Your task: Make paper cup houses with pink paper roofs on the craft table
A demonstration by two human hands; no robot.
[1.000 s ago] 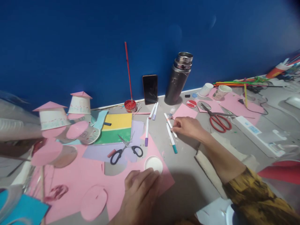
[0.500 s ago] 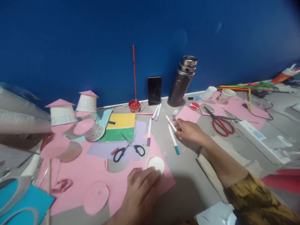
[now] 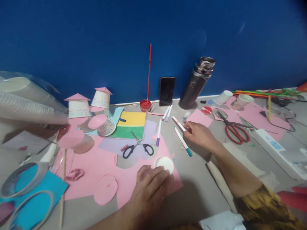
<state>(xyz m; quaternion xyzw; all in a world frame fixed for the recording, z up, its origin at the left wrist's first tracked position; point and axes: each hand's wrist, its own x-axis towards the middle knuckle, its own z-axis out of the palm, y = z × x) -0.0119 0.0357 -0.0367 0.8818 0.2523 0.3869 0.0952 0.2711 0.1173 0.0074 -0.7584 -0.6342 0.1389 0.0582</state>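
My right hand reaches forward over the grey table, its fingertips pinched on a white marker with an orange tip. A teal-capped marker lies just left of that hand. My left hand lies flat, fingers together, on the big pink paper sheet, its fingertips at a small white round lid. Black-handled scissors lie on lilac paper beyond the left hand. A purple-capped marker rests beside them.
At the blue wall stand a dark steel flask, a phone and a red paint pot with a stick. Paper-cup houses with pink roofs sit left, red scissors and a power strip right. Tape rolls lie on blue paper.
The view has shifted left, so everything sits further right in frame. My right hand has closed its fingertips on the orange-tipped marker. The left hand stays on the pink sheet.
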